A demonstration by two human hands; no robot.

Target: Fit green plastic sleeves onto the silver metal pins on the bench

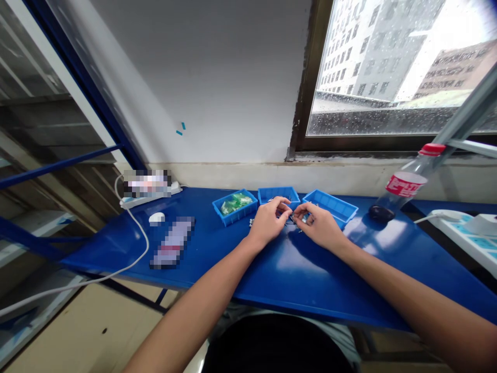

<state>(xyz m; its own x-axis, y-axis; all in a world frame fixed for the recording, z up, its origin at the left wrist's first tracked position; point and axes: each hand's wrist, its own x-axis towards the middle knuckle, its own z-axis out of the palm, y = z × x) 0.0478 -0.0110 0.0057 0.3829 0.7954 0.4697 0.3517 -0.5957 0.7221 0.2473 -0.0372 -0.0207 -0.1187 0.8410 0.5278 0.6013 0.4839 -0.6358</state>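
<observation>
My left hand [269,221] and my right hand [316,224] meet fingertip to fingertip over the blue table, just in front of the bins. Both are closed in a pinch around something small that I cannot make out. Small metallic-looking pieces lie on the table beneath and beside the fingers. Behind my left hand stands a blue bin [277,194], its contents mostly hidden. To its left, another blue bin [221,216] holds green parts in clear plastic [235,203]. A third blue bin [341,211] stands just behind my right hand.
A cola bottle [406,184] with a red cap stands at the right, near a white object with blue panels [466,230]. On the left are a white power strip [151,197], its cable [145,243], a small white round object [157,218] and a blurred-out flat item [173,243].
</observation>
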